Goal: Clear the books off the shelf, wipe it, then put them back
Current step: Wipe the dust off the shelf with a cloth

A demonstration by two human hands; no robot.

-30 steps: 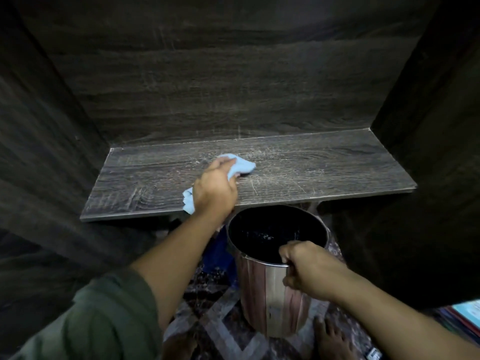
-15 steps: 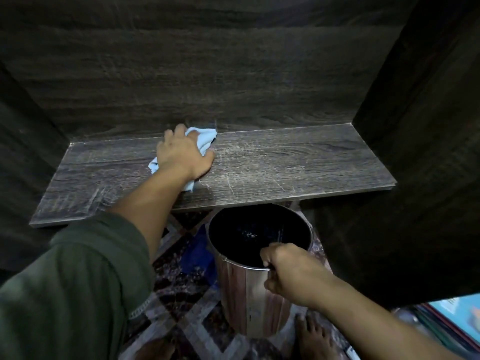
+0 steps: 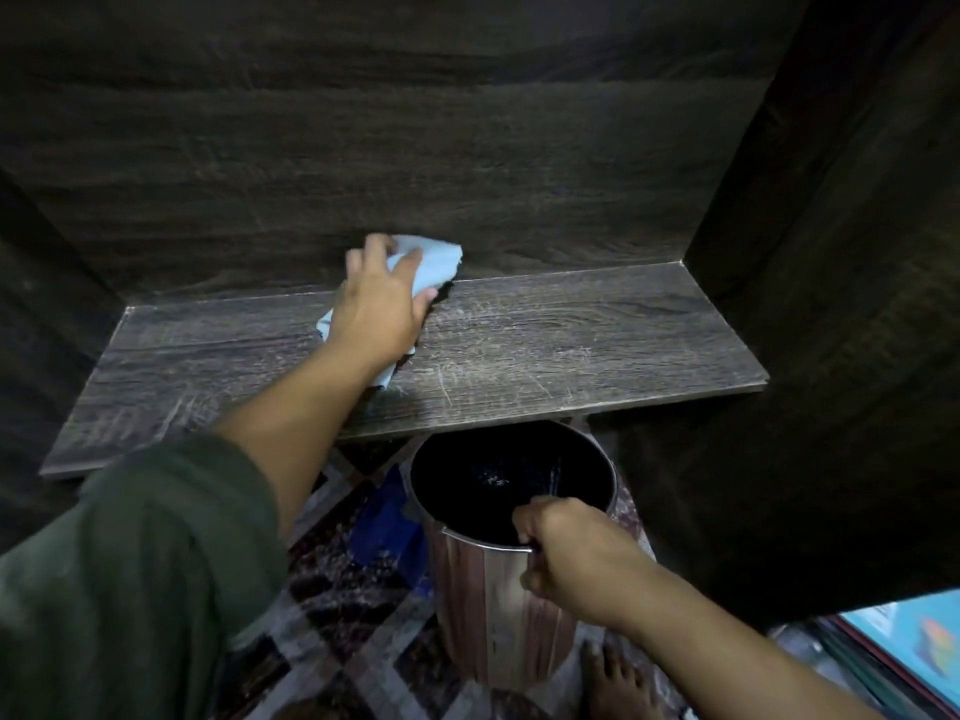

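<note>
Most of the shelf (image 3: pixel 545 350) runs rightward from the left hand (image 3: pixel 376 309), whose spread fingers (image 3: pixel 371 257) press the cloth (image 3: pixel 434 262); right hand (image 3: pixel 566 553) grips the bucket (image 3: pixel 498 589) rim.

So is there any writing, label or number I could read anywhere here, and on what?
None can be read.
Books at the lower right: coloured covers with a small picture, too blurred to make out any words.
Bin held by the right hand: wood-pattern side, no label showing.
Shelf and cloth under the left hand: no text.

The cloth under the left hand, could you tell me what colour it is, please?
Light blue; the cloth shows only in the head view.
</note>
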